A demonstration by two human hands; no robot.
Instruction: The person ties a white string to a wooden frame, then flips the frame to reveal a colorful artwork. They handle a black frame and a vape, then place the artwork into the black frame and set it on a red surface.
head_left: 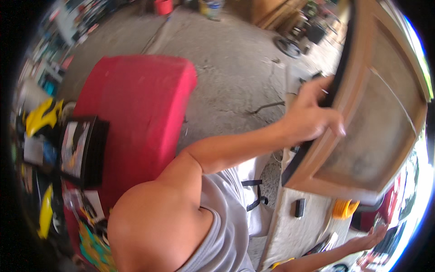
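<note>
The left hand [312, 115] grips the dark rubber-edged side of a wooden framed panel [371, 113], fingers curled over its edge and thumb pressed on the frame. The panel stands tilted above the bench [294, 231], its long axis running from lower left to the upper right, face turned toward the person. The right hand [374, 238] lies open, fingers spread, low near the bench's far end. A red car body part [136, 104] sits to the left on the concrete floor [235, 59]

A framed panel [376, 122] is standing tilted on the counter [290, 226] at right; a padded seat [136, 113] is sitting left, with a bucket [163, 6] behind it.
</note>
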